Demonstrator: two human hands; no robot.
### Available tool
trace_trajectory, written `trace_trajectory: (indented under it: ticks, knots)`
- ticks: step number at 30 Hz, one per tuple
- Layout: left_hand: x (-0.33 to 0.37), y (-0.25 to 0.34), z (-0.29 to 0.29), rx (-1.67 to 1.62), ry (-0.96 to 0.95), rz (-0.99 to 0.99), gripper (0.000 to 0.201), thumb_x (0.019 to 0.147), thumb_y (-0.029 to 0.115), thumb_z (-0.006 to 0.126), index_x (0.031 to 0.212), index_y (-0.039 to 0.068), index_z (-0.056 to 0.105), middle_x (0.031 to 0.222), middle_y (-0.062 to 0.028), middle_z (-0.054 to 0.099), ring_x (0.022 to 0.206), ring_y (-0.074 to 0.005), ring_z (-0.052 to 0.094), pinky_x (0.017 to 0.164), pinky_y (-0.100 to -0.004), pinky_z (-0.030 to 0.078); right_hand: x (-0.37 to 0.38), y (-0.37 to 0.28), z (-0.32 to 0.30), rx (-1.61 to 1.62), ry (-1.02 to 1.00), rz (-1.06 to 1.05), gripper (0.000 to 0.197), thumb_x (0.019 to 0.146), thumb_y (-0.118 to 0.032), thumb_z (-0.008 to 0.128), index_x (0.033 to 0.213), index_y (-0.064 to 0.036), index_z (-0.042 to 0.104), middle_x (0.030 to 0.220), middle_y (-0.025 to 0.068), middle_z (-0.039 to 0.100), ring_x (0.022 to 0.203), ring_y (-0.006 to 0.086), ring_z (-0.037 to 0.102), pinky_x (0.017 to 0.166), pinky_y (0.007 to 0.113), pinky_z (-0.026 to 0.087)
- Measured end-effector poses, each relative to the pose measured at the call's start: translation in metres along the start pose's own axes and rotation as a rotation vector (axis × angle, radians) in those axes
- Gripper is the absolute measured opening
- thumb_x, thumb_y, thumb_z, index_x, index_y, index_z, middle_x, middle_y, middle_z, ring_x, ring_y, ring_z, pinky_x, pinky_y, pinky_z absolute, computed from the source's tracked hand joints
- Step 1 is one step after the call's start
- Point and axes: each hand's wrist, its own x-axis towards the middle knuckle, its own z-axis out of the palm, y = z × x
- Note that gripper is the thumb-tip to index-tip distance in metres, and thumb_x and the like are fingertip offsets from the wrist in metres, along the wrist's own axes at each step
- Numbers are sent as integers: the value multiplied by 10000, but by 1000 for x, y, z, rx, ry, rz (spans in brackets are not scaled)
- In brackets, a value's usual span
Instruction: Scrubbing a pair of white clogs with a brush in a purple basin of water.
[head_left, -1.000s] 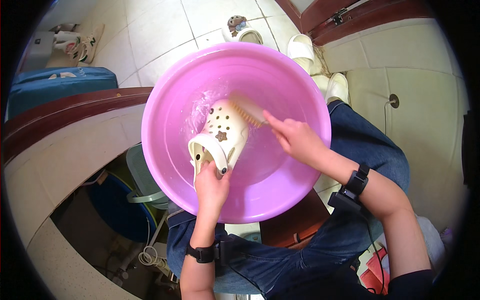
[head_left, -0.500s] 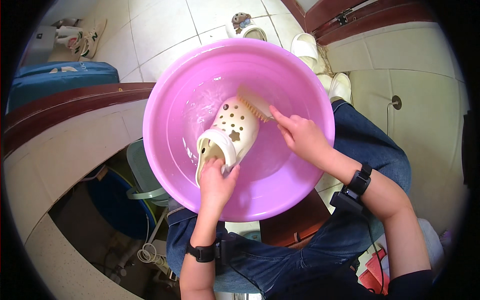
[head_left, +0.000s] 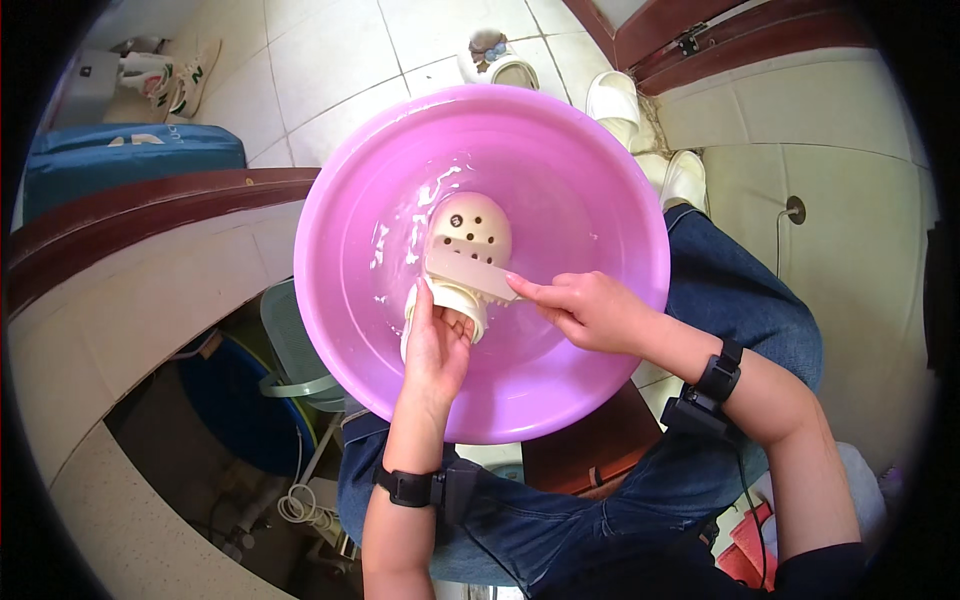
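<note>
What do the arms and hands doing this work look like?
They are a person's: the left hand and right hand wear no gloves. Each forearm has a black strap, left strap and right strap, with a dark boxy device attached. A thin black cable hangs by the right arm, whose dark sleeve ends above the elbow.

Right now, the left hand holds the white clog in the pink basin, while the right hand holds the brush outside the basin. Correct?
No: the head view shows the brush over the white clog, within the pink basin. The left hand holds the clog, the right hand the brush.
</note>
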Motion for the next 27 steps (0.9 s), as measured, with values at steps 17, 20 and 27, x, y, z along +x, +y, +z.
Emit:
trace_trajectory:
  ticks: [17,20,27]
  knots:
    - [-4,-5,10,-86,113,2,416,887,87,580,1267,27,423,1184,-131,563,1072,-257,574,975,-427,425,-14,39,12,-237,-32,467,459,872,-101,483,1306,23,400,806,245,565,783,414,604,698,481,479]
    - [-5,-6,13,-75,123,-16,416,888,89,579,1269,28,423,1181,-129,566,1059,-256,581,965,-426,434,-11,43,13,-36,52,381,443,875,-111,486,1293,22,418,819,242,573,820,410,597,735,480,465]
    - [-10,-7,19,46,165,-13,422,899,108,568,1283,29,412,1190,-127,558,1072,-244,574,968,-420,433,6,19,-15,127,342,200,430,916,-153,499,1330,-52,442,774,182,568,712,345,560,651,401,444]
